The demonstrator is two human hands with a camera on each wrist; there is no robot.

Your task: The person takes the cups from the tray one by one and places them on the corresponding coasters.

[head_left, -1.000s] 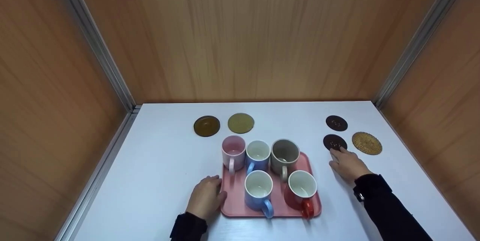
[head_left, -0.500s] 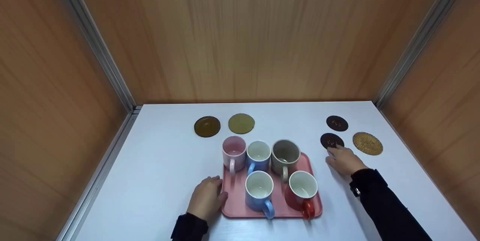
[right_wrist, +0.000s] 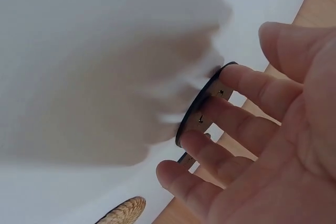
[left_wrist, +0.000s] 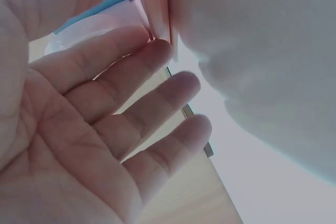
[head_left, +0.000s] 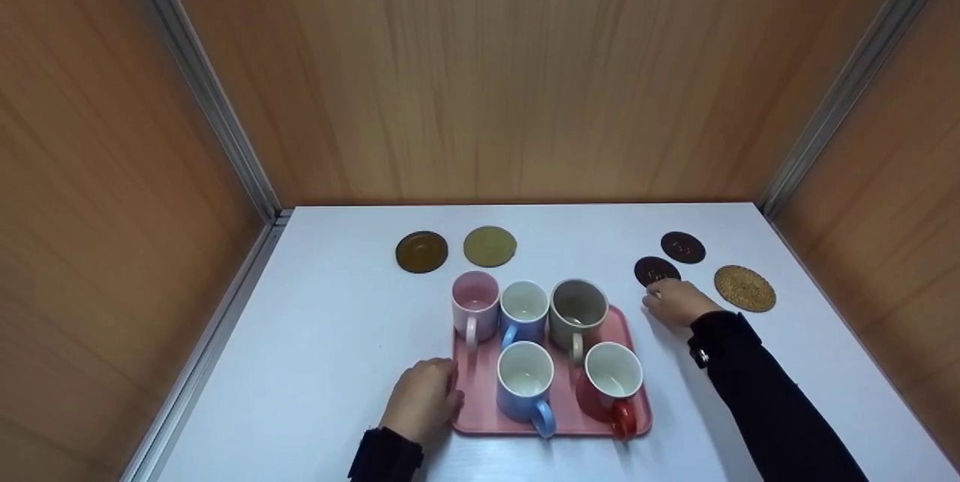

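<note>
My right hand point(head_left: 679, 303) reaches over the table with its fingertips on the near edge of a dark round coaster point(head_left: 655, 269). In the right wrist view the fingers lie across that coaster point(right_wrist: 202, 111) and the thumb stands apart from it. At the left edge of a pink tray point(head_left: 478, 416) rests my left hand point(head_left: 420, 401); its fingers are relaxed and slightly bent in the left wrist view. Several mugs stand upright on the tray: pink point(head_left: 475, 317), two blue ones point(head_left: 521, 396), grey point(head_left: 577, 309) and red point(head_left: 596, 399).
Another dark coaster point(head_left: 683, 247) and a woven tan coaster point(head_left: 745, 288) lie at the right. Behind the tray are a brown round coaster point(head_left: 421, 252) and an olive one point(head_left: 490, 246). Wooden panels point(head_left: 480, 77) enclose the white table point(head_left: 337, 302) at the back and sides.
The dark coaster under my right fingers has slid left and away from me, and the right hand has moved with it. My left hand stays at the tray's edge. The head view has shifted slightly.
</note>
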